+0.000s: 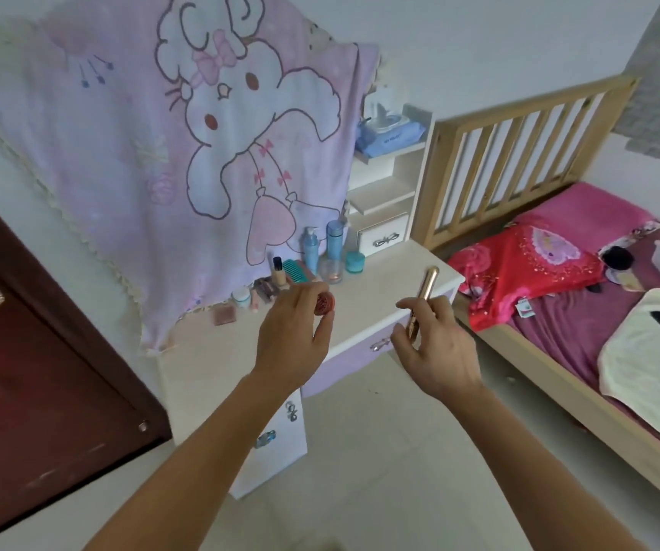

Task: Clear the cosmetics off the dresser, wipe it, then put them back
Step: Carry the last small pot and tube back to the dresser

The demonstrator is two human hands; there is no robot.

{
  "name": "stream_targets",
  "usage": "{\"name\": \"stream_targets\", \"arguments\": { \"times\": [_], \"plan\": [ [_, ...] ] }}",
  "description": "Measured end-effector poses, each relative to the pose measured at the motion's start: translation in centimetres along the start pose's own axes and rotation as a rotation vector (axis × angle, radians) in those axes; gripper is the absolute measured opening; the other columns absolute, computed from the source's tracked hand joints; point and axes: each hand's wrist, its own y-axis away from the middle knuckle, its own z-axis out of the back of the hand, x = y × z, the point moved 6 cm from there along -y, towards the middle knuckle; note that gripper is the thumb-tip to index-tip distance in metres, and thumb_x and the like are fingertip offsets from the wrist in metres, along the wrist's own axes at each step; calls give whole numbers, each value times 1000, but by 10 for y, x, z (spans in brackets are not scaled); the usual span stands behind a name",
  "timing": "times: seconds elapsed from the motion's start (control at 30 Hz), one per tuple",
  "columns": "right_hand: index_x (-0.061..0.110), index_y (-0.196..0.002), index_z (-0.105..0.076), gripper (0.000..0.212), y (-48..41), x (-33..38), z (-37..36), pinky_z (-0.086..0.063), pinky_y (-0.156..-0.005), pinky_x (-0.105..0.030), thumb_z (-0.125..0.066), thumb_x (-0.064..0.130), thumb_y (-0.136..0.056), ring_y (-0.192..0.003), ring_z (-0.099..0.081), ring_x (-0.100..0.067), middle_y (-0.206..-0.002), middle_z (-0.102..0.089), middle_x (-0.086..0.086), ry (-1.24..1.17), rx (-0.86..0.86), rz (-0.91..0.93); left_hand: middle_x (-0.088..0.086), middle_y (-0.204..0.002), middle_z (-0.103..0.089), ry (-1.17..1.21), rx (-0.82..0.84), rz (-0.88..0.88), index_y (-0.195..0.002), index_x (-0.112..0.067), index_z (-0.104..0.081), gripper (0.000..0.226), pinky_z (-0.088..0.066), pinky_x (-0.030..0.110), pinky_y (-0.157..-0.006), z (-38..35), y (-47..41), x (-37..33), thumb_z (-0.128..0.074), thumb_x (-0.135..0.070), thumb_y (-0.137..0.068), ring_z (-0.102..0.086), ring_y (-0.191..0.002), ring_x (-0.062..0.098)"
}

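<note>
My left hand (294,332) pinches a small round red jar (324,304) over the white dresser top (380,300). A long gold tube (424,296) stands tilted upward in the grip of my right hand (435,344), over the dresser's front right edge. At the back of the dresser stand two blue bottles (322,246), a teal jar (355,262), a clear glass (331,270), a teal comb (294,270), a foundation bottle (278,272), a small white jar (241,297) and a flat pink compact (225,315).
A pink cartoon blanket (185,153) hangs behind the dresser. White shelves (388,192) with a wipes pack stand at its right. A wooden bed (559,272) with red pillow, cream cloth and loose items lies to the right. A dark door (22,371) is at left.
</note>
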Motion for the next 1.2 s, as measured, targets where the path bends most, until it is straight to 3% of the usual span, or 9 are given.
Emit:
{"name": "stream_targets", "arguments": {
  "times": [0.1,0.23,0.37,0.5,0.63,0.77,0.9,1.07,1.2],
  "plan": [
    [29,-120,-59,30,-62,-40,12,-46,-61,-32,-60,30,-90,-73,-55,-21,-104,-43,9,-18,-54,-47,3,-111,-60,13,10,-35,-117,-17,-55,27,-47,27,-71,-40,-68,-9,-63,-25,-92,-53,-98,20],
    [27,-122,-58,31,-117,-107,8,-38,-62,-28,-59,26,-91,-72,-47,-14,-106,-42,6,-38,-71,-137,3,-116,-58,13,114,-55,-119,-20,-53,29,-43,22,-72,-107,-131,-16,-62,-28,-93,-53,-101,19],
    [28,-122,-57,29,-180,-165,-29,-44,-64,-32,-55,26,-93,-73,-54,-18,-112,-49,-1,-70,-40,-171,3,-117,-59,-25,167,-22,-119,-20,-54,28,-42,22,-72,-177,-180,2,-61,-28,-93,-53,-101,19],
    [28,-121,-59,28,-241,-207,-79,-46,-63,-33,-53,24,-93,-74,-63,-26,-116,-50,-2,-111,57,-150,-1,-116,-59,-89,183,115,-119,-22,-56,27,-51,30,-81,-237,-205,36,-61,-30,-93,-54,-101,17],
    [26,-120,-60,28,-312,-230,-125,-42,-60,-30,-51,24,-94,-66,-61,-26,-112,-51,-2,-140,221,-44,-4,-106,-57,-153,208,311,-109,-22,-57,21,-49,29,-75,-277,-223,66,-62,-29,-91,-55,-93,17],
    [24,-121,-60,27,-363,-237,-173,-41,-58,-28,-50,22,-96,-60,-57,-25,-106,-49,-4,-100,400,123,-3,-110,-60,-191,174,512,-115,-20,-59,27,-46,26,-76,-295,-227,85,-65,-25,-89,-54,-97,18],
    [26,-125,-55,29,-362,-240,-231,-46,-65,-32,-44,24,-98,-67,-57,-27,-108,-45,-4,-50,674,171,0,-107,-62,-201,167,681,-113,-17,-60,31,-52,33,-72,-309,-202,108,-70,-20,-85,-57,-94,22],
    [25,-120,-54,24,-355,-228,-288,-43,-66,-32,-44,25,-98,-65,-48,-25,-108,-45,-5,28,871,211,2,-108,-62,-153,150,916,-117,-13,-59,31,-44,29,-75,-315,-179,162,-68,-18,-87,-57,-98,23],
    [24,-116,-55,21,-346,-215,-325,-52,-74,-37,-43,27,-99,-75,-61,-29,-109,-45,-6,168,985,238,4,-105,-61,-85,134,1059,-115,-13,-59,29,-48,32,-76,-316,-164,216,-68,-18,-87,-60,-95,25]
  ]
}}
